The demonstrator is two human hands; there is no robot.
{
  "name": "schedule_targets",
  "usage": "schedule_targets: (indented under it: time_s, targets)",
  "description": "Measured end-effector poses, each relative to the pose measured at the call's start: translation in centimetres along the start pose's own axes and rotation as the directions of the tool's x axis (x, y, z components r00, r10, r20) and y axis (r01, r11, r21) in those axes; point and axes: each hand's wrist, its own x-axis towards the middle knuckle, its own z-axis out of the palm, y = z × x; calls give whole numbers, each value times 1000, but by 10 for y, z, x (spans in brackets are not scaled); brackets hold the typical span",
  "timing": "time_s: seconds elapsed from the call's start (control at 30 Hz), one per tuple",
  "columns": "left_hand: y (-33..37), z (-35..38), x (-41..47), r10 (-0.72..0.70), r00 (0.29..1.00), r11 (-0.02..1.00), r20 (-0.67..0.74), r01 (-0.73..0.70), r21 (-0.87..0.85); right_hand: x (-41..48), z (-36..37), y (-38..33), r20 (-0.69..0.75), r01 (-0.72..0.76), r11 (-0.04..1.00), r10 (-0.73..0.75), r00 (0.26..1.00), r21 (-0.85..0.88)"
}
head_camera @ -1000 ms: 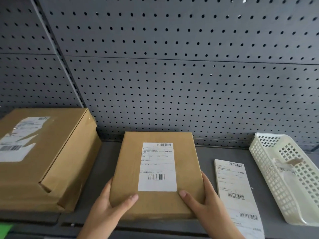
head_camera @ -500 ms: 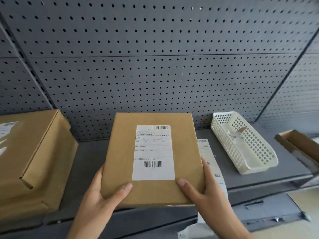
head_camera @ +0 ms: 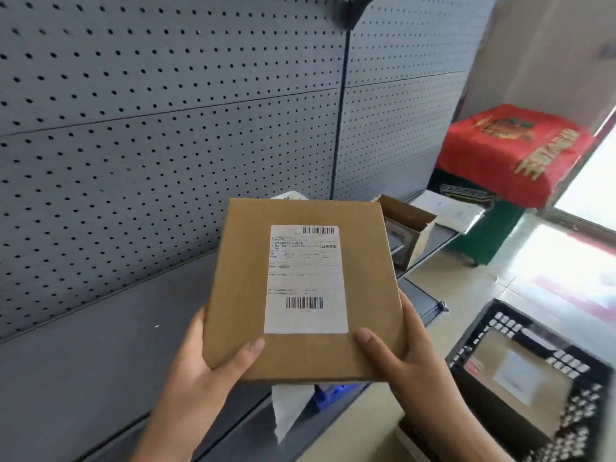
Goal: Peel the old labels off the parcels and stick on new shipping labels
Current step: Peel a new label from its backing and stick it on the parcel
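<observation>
The white shipping label [head_camera: 306, 278] lies flat on the brown parcel [head_camera: 306, 288], a little above its middle. It carries one barcode at its top right and another near its bottom. The boxed characters 业务类型 can be read at its right edge; the other print is too small to make out.

The left hand [head_camera: 200, 371] grips the parcel's lower left corner and the right hand [head_camera: 410, 365] its lower right corner, each with the thumb lying on the top face and the fingers hidden beneath. The parcel is held in the air, its face tilted toward the camera.

Left of the parcel runs a grey shelf [head_camera: 100, 361] backed by grey pegboard [head_camera: 133, 128]. A white paper strip [head_camera: 286, 411] hangs below the parcel. Right of it and lower stands a black crate [head_camera: 480, 345] holding another labelled parcel [head_camera: 513, 371]. Behind the parcel sits an open cardboard box [head_camera: 405, 225]; further right is a red printed covering [head_camera: 510, 151], its writing blurred.
</observation>
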Motion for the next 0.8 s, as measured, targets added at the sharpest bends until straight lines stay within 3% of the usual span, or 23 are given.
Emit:
schedule_targets:
  time_s: [0.17, 0.43, 0.8]
  targets:
    - [11, 99, 15, 42, 978, 999, 204, -47, 17, -14, -94, 34, -215, -27, 999, 19, 976, -36]
    - [9, 262, 25, 36, 885, 997, 463, -67, 49, -37, -222, 98, -485, -89, 996, 70, 871, -17]
    - [-15, 414, 54, 0, 711, 984, 704, -124, 125, -31, -314, 175, -639, -164, 983, 175, 749, 77]
